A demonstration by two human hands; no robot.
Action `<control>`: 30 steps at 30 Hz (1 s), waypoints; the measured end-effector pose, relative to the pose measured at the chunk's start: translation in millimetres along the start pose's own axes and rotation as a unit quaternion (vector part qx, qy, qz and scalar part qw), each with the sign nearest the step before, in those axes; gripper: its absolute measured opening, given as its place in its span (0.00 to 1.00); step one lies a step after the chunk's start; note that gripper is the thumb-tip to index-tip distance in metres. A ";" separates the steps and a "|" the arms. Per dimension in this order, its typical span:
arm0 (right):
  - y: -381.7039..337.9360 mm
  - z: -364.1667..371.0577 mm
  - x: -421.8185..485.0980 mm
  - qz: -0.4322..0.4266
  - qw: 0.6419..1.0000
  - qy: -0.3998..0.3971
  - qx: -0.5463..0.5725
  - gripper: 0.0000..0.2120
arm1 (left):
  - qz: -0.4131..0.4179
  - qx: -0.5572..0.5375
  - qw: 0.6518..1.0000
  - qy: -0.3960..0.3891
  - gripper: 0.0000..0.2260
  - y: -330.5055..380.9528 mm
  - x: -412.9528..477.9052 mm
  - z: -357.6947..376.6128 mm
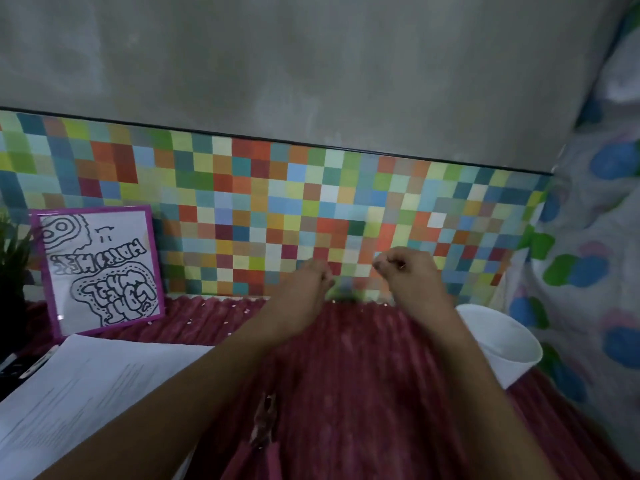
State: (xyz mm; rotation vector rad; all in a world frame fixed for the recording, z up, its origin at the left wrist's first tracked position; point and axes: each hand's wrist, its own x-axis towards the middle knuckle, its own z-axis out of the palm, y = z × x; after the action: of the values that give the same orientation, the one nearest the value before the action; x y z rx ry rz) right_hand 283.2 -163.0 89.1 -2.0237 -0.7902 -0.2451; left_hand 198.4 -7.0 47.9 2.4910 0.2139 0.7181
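Both my arms reach forward over a maroon ribbed cloth (363, 375) toward its far edge. My left hand (310, 277) hovers just above that edge with its fingers curled in, and nothing shows in it. A little to the right, my right hand (405, 268) is curled too, its fingertips pinching a tiny pale thing too small to name. The two hands sit close together in front of a panel of small coloured squares (263, 209). Small pale specks (242, 308) lie scattered along the cloth's far edge.
A purple-framed black-and-white drawing (100, 268) leans on the panel at the left, next to a green plant (14, 251). Printed paper sheets (79, 393) and pens (38, 363) lie at the near left. A white cup (505, 344) stands at the right beside a dotted fabric (588, 271).
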 end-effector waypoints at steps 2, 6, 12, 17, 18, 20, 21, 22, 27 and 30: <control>6.0 -55.0 1.9 0.030 0.999 0.014 -0.041 0.14 | 0.079 -0.038 0.996 -0.018 0.06 45.7 6.7 17.9; 32.2 -124.8 -9.4 0.129 0.980 -0.007 -0.154 0.07 | 0.169 -0.092 0.980 -0.042 0.06 114.8 17.3 61.7; 59.3 -137.0 -12.0 0.172 0.964 -0.074 -0.190 0.06 | 0.145 -0.080 0.983 -0.080 0.09 149.5 30.4 98.0; 65.6 -137.7 -13.2 0.201 0.959 -0.070 -0.187 0.09 | 0.139 -0.078 0.986 -0.038 0.09 147.6 28.9 110.0; 65.8 -138.0 -14.4 0.210 0.958 -0.062 -0.185 0.11 | 0.138 -0.077 0.987 -0.031 0.08 147.5 29.0 111.7; 69.8 -140.1 -15.2 0.238 0.952 -0.044 -0.186 0.12 | 0.137 -0.067 0.988 -0.024 0.06 149.3 29.3 113.8; 72.9 -140.8 -14.8 0.257 0.948 -0.033 -0.185 0.14 | 0.134 -0.067 0.989 -0.020 0.05 149.8 29.1 115.0; 75.9 -141.1 -14.7 0.275 0.943 -0.025 -0.185 0.15 | 0.129 -0.071 0.989 -0.016 0.03 149.7 29.0 116.5; 90.2 -137.6 -7.2 0.287 0.931 -0.052 -0.220 0.10 | 0.115 -0.063 0.991 -0.020 0.06 145.0 26.6 120.2; 93.6 -132.8 1.1 0.265 0.931 -0.050 -0.245 0.09 | 0.126 -0.061 0.989 -0.050 0.07 138.6 26.5 120.7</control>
State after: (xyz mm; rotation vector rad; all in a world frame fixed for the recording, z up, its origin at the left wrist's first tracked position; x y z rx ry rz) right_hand 359.4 -306.2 98.9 -2.6544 -0.2183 -0.0246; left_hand 285.9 -170.8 47.5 2.4525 -0.1806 0.6808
